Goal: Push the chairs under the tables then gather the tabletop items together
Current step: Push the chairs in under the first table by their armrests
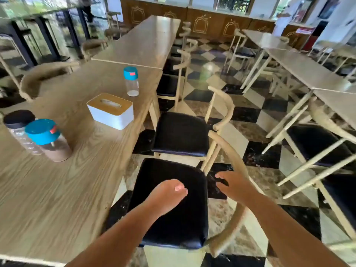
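Light woodgrain table (81,189), black-cushioned chair (173,205), white tissue box (110,111) with tan lid, teal-capped jars (48,140), black-and-cream checkered floor (258,158).

A checkered floor (238,120) of black, white and brown tiles spreads ahead of the hands and to their right. Far ahead, a brown panelled wall (212,22) with pale arch outlines runs below windows (233,2). At far right ahead stands a person (285,18) in white, blurred, near a red box (313,42).
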